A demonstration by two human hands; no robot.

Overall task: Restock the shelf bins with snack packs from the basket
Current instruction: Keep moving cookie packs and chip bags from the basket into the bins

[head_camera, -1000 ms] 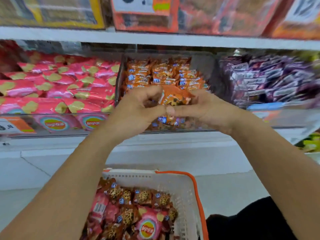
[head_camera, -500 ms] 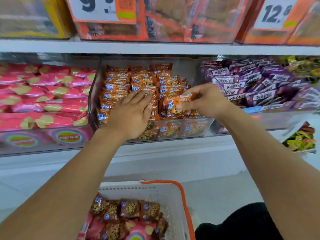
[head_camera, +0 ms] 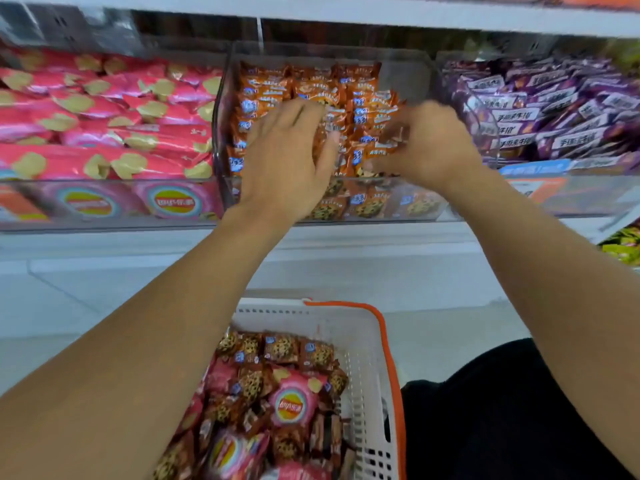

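Note:
The clear middle bin (head_camera: 420, 69) on the shelf holds rows of orange cookie packs (head_camera: 266, 88). My left hand (head_camera: 285, 161) lies flat on the packs at the bin's front left, fingers straight. My right hand (head_camera: 429, 147) is over the front right of the same bin, its curled fingers and thumb pinching an orange cookie pack (head_camera: 382, 147); this hand is motion-blurred. Below, the white basket (head_camera: 363, 344) with an orange handle holds several cookie packs (head_camera: 280, 348) and pink chip bags (head_camera: 291, 403).
A bin of pink chip bags (head_camera: 104, 133) stands to the left and a bin of purple packs (head_camera: 540, 112) to the right. The white shelf edge (head_camera: 346, 240) runs under the bins. A dark-clothed leg (head_camera: 502, 410) is right of the basket.
Both hands went from holding one pack together in front of the bin into the bin. The left hand flattened on the packs; the right lowered its pack at the front right.

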